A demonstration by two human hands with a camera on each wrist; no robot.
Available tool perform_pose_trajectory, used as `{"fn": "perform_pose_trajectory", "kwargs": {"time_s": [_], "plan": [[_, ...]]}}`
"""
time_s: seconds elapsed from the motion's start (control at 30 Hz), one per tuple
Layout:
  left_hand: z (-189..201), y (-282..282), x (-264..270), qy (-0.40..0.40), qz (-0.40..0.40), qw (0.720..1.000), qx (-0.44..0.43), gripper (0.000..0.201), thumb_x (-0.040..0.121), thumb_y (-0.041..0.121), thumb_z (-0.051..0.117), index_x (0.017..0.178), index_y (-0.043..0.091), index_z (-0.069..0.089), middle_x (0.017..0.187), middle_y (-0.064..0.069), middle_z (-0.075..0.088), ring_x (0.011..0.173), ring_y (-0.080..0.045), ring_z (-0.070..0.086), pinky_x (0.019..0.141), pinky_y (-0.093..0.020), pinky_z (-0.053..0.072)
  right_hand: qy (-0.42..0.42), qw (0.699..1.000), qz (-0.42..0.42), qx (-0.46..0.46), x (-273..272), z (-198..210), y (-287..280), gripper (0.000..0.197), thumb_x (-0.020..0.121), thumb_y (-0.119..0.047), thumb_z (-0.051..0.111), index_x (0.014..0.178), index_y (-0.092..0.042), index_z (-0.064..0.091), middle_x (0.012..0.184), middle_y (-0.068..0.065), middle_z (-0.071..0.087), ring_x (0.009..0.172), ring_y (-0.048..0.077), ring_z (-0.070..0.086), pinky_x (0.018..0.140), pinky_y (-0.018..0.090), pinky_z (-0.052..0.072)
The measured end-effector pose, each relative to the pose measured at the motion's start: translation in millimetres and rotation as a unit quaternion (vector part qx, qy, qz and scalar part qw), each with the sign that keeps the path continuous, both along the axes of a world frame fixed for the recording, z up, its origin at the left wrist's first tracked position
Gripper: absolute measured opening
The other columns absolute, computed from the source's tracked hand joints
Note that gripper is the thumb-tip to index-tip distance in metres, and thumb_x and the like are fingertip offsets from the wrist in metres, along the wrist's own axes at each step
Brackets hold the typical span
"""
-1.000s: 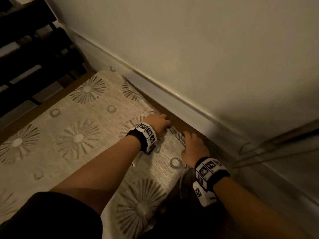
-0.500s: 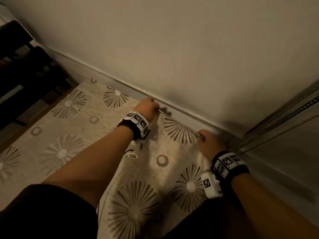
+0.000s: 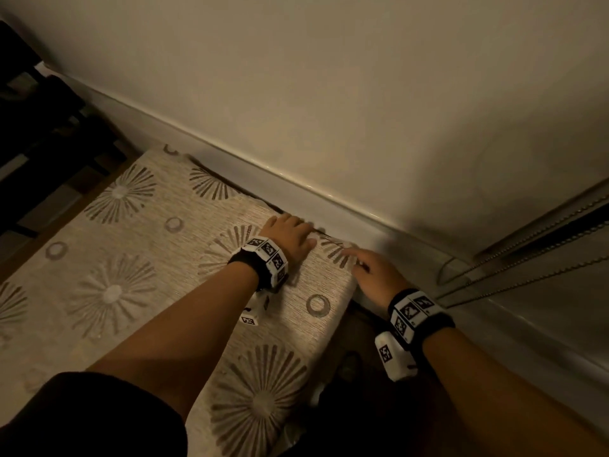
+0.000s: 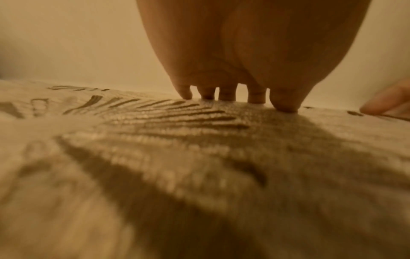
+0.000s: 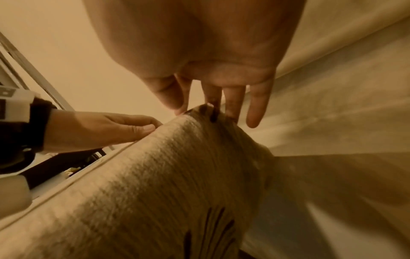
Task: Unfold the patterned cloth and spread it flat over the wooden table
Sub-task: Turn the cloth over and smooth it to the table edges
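The beige patterned cloth [image 3: 131, 258] with sunburst and ring motifs lies spread over the wooden table [image 3: 66, 206], of which only a strip shows at the left. My left hand [image 3: 296, 232] rests on the cloth's far edge by the wall. In the left wrist view its fingertips [image 4: 255, 99] press straight down on the cloth [image 4: 199, 157]. My right hand [image 3: 359, 262] is at the far right corner. There, the right wrist view shows thumb and fingers [image 5: 199, 108] pinching a raised peak of cloth [image 5: 155, 175], with the left hand [image 5: 99, 129] beside it.
A cream wall [image 3: 329, 94] with a pale ledge [image 3: 296, 183] runs close behind the table's far edge. Bead chains [image 3: 527, 239] of a blind hang at the right. A dark chair [image 3: 39, 110] stands at the far left. The cloth's right side drops over the table edge [image 3: 342, 311].
Both hands have come closer together at the far right corner. The left hand no longer pinches the edge and now presses on it with straight fingers. The cloth edge lies nearer the wall.
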State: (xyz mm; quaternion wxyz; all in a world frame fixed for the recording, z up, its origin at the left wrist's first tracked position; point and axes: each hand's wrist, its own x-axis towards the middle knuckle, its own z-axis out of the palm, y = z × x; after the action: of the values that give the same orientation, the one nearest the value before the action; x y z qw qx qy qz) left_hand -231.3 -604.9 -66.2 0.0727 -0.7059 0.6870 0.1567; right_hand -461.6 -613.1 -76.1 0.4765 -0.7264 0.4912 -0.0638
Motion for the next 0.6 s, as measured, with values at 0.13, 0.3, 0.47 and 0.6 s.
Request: {"fn": "perform_pose_trajectory", "kwargs": {"time_s": [0.13, 0.3, 0.47, 0.6], "plan": [[-0.1, -2.8, -4.0, -0.02, 0.006, 0.999, 0.033, 0.059, 0.089, 0.062, 0.034, 0.137, 0.028, 0.043, 0.145, -0.003, 0.042, 0.136, -0.028, 0.032, 0.112, -0.05, 0.024, 0.152, 0.988, -0.021, -0.035, 14.1, 11.4, -13.4, 0.038, 0.097, -0.037, 0.029, 0.086, -0.018, 0.06, 0.086, 0.003, 0.063, 0.085, 0.024, 0.06, 0.08, 0.035, 0.048], [-4.5, 1.9, -7.3, -0.031, 0.009, 0.999, 0.013, 0.059, 0.09, 0.062, 0.031, 0.137, 0.028, 0.041, 0.146, -0.003, 0.039, 0.138, -0.027, 0.025, 0.113, -0.052, 0.019, 0.072, 0.975, 0.122, -0.173, 31.0, 5.2, -7.0, 0.038, 0.097, -0.027, 0.038, 0.134, -0.02, 0.046, 0.126, 0.002, 0.055, 0.113, 0.019, 0.054, 0.095, 0.037, 0.048], [0.8, 10.9, -13.1, -0.033, 0.025, 0.998, 0.039, 0.066, 0.095, 0.061, 0.02, 0.152, 0.028, 0.014, 0.162, -0.003, 0.003, 0.148, -0.027, -0.007, 0.116, -0.052, -0.003, 0.17, 0.973, 0.098, -0.117, 26.0, -2.6, 2.1, 0.05, 0.1, -0.036, 0.032, 0.147, -0.021, 0.027, 0.141, 0.007, 0.043, 0.13, 0.027, 0.043, 0.107, 0.044, 0.038], [23.7, 43.8, -21.7, 0.012, 0.066, 0.997, -0.027, 0.068, 0.097, 0.054, 0.027, 0.153, 0.023, 0.006, 0.162, -0.005, -0.003, 0.149, -0.025, -0.007, 0.117, -0.049, -0.004, 0.26, 0.916, 0.145, -0.27, 42.2, 18.6, 21.9, 0.057, 0.099, -0.037, 0.031, 0.151, -0.017, 0.021, 0.158, 0.011, 0.022, 0.145, 0.028, 0.021, 0.117, 0.046, 0.016]]}}
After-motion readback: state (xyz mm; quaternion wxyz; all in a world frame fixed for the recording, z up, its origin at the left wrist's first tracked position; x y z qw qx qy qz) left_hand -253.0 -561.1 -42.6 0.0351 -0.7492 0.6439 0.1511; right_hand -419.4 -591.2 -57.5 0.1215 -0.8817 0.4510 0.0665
